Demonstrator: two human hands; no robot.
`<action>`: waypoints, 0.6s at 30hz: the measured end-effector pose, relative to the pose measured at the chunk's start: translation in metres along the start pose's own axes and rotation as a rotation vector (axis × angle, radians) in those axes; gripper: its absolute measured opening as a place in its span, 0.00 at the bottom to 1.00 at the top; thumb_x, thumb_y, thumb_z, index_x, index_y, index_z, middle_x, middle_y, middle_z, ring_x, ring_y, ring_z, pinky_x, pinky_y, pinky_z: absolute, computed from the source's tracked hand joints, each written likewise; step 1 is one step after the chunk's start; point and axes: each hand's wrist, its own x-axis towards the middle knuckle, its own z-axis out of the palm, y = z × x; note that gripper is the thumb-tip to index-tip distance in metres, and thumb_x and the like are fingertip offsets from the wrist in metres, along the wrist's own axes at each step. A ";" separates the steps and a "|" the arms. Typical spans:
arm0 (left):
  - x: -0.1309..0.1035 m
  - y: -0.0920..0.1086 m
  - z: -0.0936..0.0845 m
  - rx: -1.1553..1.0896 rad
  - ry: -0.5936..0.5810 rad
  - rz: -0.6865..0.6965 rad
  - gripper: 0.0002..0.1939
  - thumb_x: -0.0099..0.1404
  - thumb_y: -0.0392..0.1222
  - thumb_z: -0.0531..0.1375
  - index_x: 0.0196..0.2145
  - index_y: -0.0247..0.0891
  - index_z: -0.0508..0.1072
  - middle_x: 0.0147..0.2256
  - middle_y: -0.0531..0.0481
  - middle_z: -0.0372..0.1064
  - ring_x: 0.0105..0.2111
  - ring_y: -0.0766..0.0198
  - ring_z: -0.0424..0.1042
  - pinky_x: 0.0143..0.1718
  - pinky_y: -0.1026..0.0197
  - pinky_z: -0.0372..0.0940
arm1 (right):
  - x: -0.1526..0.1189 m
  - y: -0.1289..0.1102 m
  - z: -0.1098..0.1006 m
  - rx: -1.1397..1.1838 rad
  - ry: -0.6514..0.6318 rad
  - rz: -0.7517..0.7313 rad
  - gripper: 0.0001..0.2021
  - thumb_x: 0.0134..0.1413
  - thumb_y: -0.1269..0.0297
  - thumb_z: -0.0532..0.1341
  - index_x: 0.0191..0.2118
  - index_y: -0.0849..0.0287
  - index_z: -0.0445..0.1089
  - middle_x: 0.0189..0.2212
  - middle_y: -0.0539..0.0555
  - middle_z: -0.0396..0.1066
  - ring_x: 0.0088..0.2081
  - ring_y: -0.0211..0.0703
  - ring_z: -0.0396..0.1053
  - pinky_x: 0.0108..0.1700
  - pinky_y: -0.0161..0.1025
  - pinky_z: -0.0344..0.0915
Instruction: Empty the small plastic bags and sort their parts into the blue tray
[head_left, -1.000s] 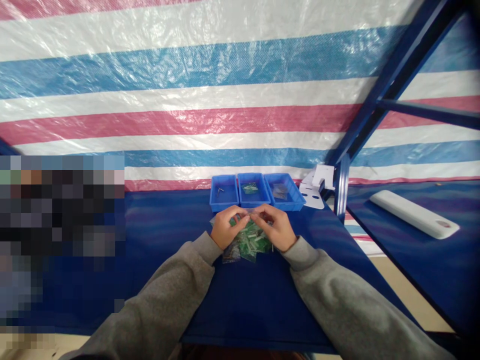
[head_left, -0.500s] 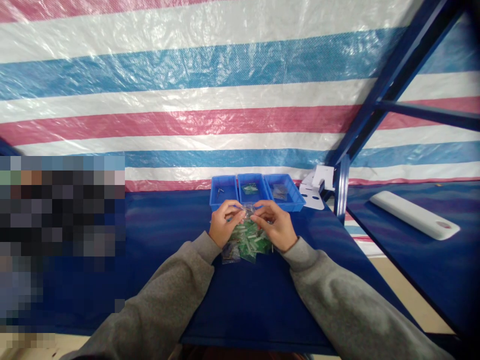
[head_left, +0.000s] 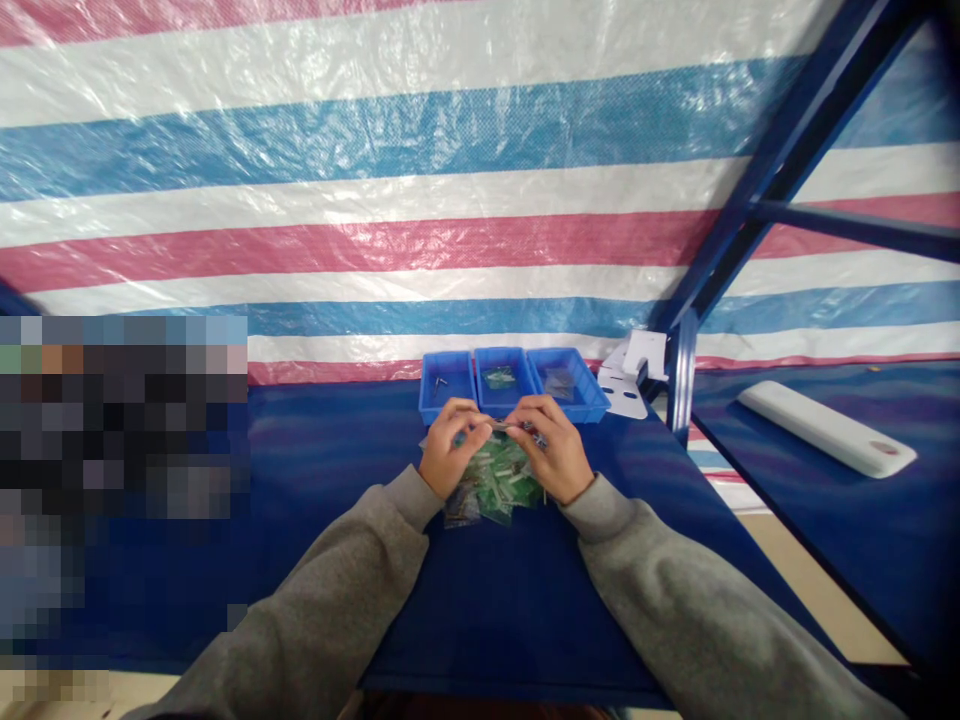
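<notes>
My left hand (head_left: 450, 448) and my right hand (head_left: 553, 448) are raised over a pile of small clear and green bags (head_left: 501, 480) on the blue table. Thumbs and fingers of both hands pinch opposite sides of a small clear bag (head_left: 498, 424), mostly hidden by the fingertips. Just behind the hands stand three blue bins side by side. A few small metal pieces lie in the left bin (head_left: 448, 408), a green bag in the middle bin (head_left: 504, 354), and a clear bag in the right bin (head_left: 596, 405).
White cut-out sheets (head_left: 628, 396) lean beside the right bin, next to a blue metal frame post (head_left: 681, 380). A long white object (head_left: 825, 428) rests on another blue surface at the right. The far left is pixelated. A striped sheet (head_left: 450, 240) hangs behind.
The clear bag between my fingertips shows less and looks flatter than before. My hands have shifted only slightly; the bins and the pile stay in place.
</notes>
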 end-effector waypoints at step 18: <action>0.000 -0.003 0.005 -0.336 0.004 -0.245 0.12 0.59 0.45 0.59 0.37 0.35 0.67 0.23 0.54 0.67 0.22 0.68 0.68 0.27 0.64 0.65 | -0.002 -0.001 0.001 0.150 0.000 0.092 0.15 0.59 0.61 0.51 0.50 0.53 0.64 0.40 0.54 0.68 0.29 0.37 0.67 0.35 0.38 0.66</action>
